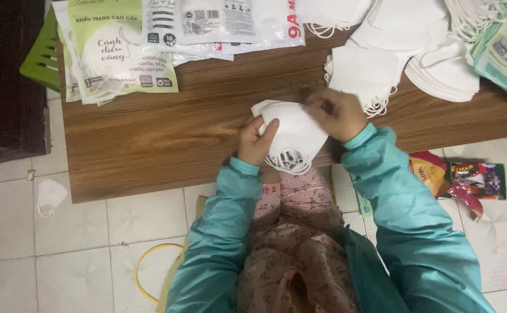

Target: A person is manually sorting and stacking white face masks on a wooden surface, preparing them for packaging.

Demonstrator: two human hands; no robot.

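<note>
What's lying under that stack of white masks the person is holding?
Under the stack of white masks lies the brown wooden table, with ear loops hanging past its edge. The left hand and right hand grip it; the tabletop directly beneath is hidden.

Left hand [255, 141] grips small stack of white folded fabric face masks [293, 136] | right hand [336, 113] pinches stack's top edge | over low brown wood-grain table [166, 133] | loose white mask pile [404, 58] beyond

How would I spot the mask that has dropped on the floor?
Start at the low wooden table and look off its left end to the white floor tiles. A single white mask lies there alone, far from the stacks on the table.
</note>
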